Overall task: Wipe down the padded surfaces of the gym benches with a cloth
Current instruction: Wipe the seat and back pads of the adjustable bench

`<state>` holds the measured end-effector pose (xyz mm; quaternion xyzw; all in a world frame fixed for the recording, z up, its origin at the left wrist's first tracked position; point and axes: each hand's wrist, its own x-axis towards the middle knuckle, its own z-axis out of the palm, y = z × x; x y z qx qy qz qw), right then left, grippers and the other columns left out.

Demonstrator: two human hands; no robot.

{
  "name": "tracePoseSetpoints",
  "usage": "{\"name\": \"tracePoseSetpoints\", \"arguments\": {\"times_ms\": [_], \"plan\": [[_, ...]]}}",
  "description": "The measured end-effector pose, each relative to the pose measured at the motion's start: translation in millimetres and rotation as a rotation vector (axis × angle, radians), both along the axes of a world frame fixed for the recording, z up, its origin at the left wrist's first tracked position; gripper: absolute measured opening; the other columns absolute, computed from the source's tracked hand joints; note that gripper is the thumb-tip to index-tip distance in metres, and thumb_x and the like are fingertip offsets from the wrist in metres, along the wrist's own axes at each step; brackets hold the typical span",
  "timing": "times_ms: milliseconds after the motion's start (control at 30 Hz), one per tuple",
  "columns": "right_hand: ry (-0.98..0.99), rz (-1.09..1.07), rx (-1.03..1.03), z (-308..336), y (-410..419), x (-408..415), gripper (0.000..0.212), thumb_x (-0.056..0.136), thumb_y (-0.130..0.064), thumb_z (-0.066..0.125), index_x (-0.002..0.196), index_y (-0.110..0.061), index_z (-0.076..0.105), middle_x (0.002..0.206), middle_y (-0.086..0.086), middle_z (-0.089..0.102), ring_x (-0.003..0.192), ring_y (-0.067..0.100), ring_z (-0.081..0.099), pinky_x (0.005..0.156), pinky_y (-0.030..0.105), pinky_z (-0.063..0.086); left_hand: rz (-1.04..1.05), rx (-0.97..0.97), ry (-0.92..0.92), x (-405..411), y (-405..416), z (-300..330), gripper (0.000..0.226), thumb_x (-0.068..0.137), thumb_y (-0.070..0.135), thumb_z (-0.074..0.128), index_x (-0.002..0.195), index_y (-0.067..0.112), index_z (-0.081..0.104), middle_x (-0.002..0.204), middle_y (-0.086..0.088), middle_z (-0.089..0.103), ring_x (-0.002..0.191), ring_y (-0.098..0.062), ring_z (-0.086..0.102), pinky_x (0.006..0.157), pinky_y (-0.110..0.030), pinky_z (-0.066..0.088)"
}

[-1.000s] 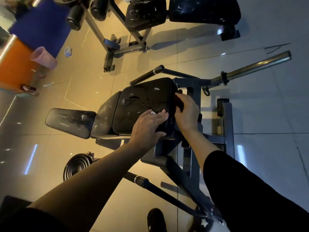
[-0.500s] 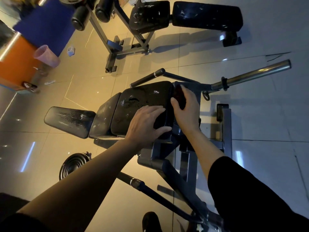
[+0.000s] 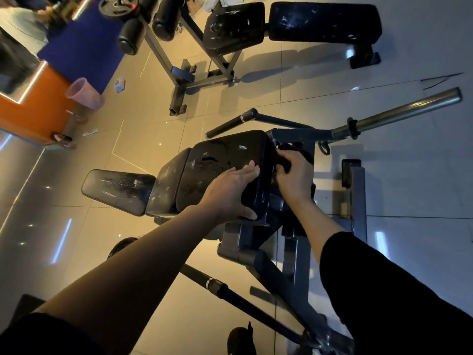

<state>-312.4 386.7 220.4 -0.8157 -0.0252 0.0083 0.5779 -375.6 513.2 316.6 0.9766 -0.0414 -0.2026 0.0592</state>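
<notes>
Black glossy padded bench (image 3: 225,165) runs lengthwise toward frame left; left hand (image 3: 230,193) lies flat on it, right hand (image 3: 294,175) grips, seemingly, a dark cloth (image 3: 294,148).

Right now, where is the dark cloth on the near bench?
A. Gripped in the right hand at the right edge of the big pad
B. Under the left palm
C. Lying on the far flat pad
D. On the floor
A: the right hand grips the dark cloth at the big pad's right edge, while the left hand rests on the pad.

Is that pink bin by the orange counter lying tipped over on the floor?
Yes, the pink bin lies on its side beside the orange counter.
</notes>
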Motion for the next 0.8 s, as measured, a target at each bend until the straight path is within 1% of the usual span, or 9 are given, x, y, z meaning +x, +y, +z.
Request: {"name": "tracePoseSetpoints", "arguments": {"times_ms": [67,133,300,400,467,533,633,700,800], "plan": [[-0.043,0.023,-0.033,0,-1,-9,0.036,0.09,-0.005,0.061,0.125,-0.013,0.062,0.122,0.005,0.061,0.116,0.018,0.055,0.105,0.037,0.043,0.009,0.003,0.008,-1,0,-1,0.102,0.074,0.033,0.079,0.153,0.023,0.014,0.16,0.006,0.01,0.146,-0.013,0.015,0.116,-0.031,0.011],[-0.1,0.037,-0.034,-2,2,-24,0.037,0.09,-0.006,0.061,0.126,-0.015,0.062,0.124,0.005,0.059,0.116,0.018,0.055,0.103,0.037,0.043,0.028,-0.004,0.01,-1,1,-2,0.104,0.074,0.033,0.08,0.153,0.023,0.013,0.16,0.008,0.009,0.146,-0.012,0.015,0.116,-0.032,0.015],[-0.017,0.012,-0.113,3,-4,4,0.037,0.091,-0.004,0.059,0.127,-0.014,0.061,0.124,0.005,0.062,0.117,0.018,0.055,0.099,0.022,0.034,0.045,-0.012,0.02,-3,0,-5,0.105,0.073,0.032,0.081,0.153,0.025,0.012,0.16,0.009,0.007,0.146,-0.013,0.014,0.116,-0.035,0.017],[-0.063,0.05,-0.024,12,6,6,0.04,0.094,-0.007,0.056,0.133,-0.016,0.056,0.138,0.004,0.052,0.13,0.017,0.045,0.11,0.027,0.031,0.056,-0.015,0.014,-2,1,-6,0.106,0.073,0.032,0.08,0.153,0.025,0.012,0.16,0.009,0.007,0.146,-0.014,0.015,0.116,-0.035,0.016],[-0.031,0.063,0.046,11,7,3,0.042,0.094,-0.004,0.055,0.134,-0.015,0.055,0.14,0.005,0.051,0.132,0.017,0.045,0.114,0.033,0.033,0.048,-0.007,0.014,-1,1,-6,0.106,0.073,0.033,0.08,0.153,0.025,0.012,0.16,0.008,0.008,0.146,-0.015,0.015,0.116,-0.034,0.015],[0.062,0.055,-0.001,7,0,0,0.042,0.092,-0.001,0.057,0.132,-0.012,0.057,0.134,0.007,0.057,0.127,0.019,0.05,0.111,0.031,0.035,0.041,0.002,0.007,-1,1,-6,0.105,0.073,0.032,0.08,0.153,0.025,0.012,0.16,0.007,0.008,0.146,-0.015,0.015,0.116,-0.033,0.013],[0.139,0.028,-0.048,4,-10,-14,0.039,0.092,0.0,0.056,0.129,-0.009,0.059,0.125,0.007,0.062,0.119,0.021,0.055,0.096,0.02,0.034,0.037,0.006,0.01,-2,-1,-5,0.105,0.074,0.032,0.08,0.153,0.024,0.012,0.161,0.006,0.008,0.146,-0.015,0.014,0.116,-0.033,0.011],[0.045,-0.034,0.013,12,-7,-12,0.038,0.093,-0.004,0.056,0.13,-0.012,0.058,0.127,0.005,0.06,0.121,0.019,0.052,0.101,0.023,0.035,0.035,0.006,0.006,-2,-1,-5,0.105,0.074,0.033,0.08,0.153,0.024,0.011,0.161,0.006,0.008,0.146,-0.015,0.014,0.116,-0.031,0.01],[0.037,0.055,0.135,22,4,12,0.043,0.095,-0.007,0.054,0.136,-0.017,0.052,0.14,0.003,0.05,0.132,0.014,0.042,0.112,0.029,0.031,0.037,0.008,-0.001,-2,0,-7,0.105,0.075,0.032,0.079,0.153,0.024,0.01,0.16,0.006,0.007,0.146,-0.012,0.012,0.115,-0.027,0.005]]}}
